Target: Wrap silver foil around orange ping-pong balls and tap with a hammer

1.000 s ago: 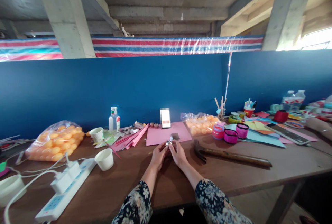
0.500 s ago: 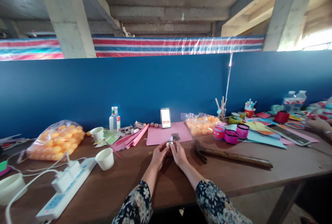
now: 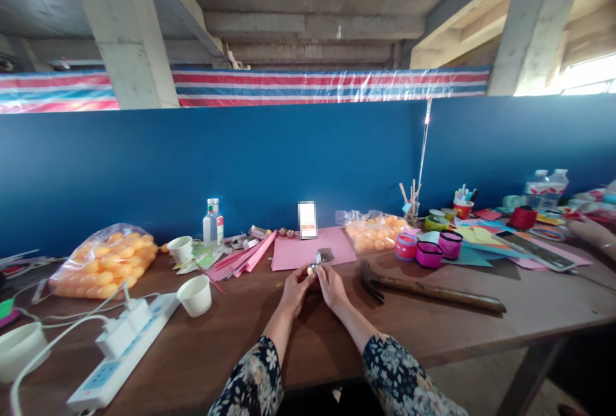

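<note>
Over the table's middle, my left hand (image 3: 297, 287) and my right hand (image 3: 332, 285) meet at the fingertips. Both pinch a small ball (image 3: 310, 269), pale orange with shiny silver foil on part of it; the fingers hide most of it. A loose grey-silver strip (image 3: 326, 254) sticks up beyond my right fingertips, over the edge of a pink sheet (image 3: 289, 254); whether it joins the ball I cannot tell. Shiny metallic-looking balls (image 3: 287, 232) lie behind the sheet.
A claw hammer (image 3: 433, 291) lies right of my hands. Bags of orange balls (image 3: 108, 265) stand at both sides. A paper cup (image 3: 194, 295) and a power strip (image 3: 125, 352) are left. Another person's hand (image 3: 584, 230) is far right, near a phone (image 3: 534, 250).
The ball has turned slightly between my fingers, showing more of its pale orange side. My hands stay in place. At the far right, the other person's hand has shifted a little.
</note>
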Demonstrator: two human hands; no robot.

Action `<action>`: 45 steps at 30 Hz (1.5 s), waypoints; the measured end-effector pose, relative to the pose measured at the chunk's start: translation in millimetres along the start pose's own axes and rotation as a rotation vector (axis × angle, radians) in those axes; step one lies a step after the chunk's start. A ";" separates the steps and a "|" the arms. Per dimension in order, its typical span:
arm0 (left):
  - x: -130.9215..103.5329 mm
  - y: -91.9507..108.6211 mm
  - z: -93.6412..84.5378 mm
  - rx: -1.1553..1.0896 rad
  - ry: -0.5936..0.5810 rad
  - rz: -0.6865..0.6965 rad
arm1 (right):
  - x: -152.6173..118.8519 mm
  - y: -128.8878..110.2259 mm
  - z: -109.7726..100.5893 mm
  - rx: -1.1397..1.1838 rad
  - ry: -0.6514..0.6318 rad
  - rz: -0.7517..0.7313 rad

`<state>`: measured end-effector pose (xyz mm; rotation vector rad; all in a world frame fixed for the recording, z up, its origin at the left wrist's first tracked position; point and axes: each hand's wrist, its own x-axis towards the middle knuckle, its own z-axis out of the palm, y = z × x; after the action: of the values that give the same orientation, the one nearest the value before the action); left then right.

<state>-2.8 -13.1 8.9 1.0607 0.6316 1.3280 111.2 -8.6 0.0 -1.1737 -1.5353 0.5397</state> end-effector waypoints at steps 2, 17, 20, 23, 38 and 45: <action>0.1 -0.5 -0.2 0.008 0.000 0.007 | 0.1 0.4 0.2 -0.005 0.003 -0.005; 0.7 -1.4 -0.8 0.010 -0.008 0.008 | -0.3 -0.1 0.1 -0.020 -0.007 0.000; 1.4 -2.6 -1.4 0.019 -0.011 0.012 | -0.2 -1.2 -0.6 -0.031 -0.016 0.007; 2.3 -4.0 -2.6 0.025 -0.009 0.017 | -0.1 -2.4 -1.1 -0.041 -0.020 0.013; 3.9 -7.5 -4.5 0.009 0.023 0.028 | -0.1 -0.5 0.5 -0.017 -0.011 0.004; 5.2 -11.7 -6.5 -0.010 0.016 0.041 | 0.6 0.4 -0.3 -0.015 -0.020 0.016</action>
<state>-2.1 -5.4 -3.2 1.0606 0.6170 1.3750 111.7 -8.0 0.1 -1.1962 -1.5499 0.5533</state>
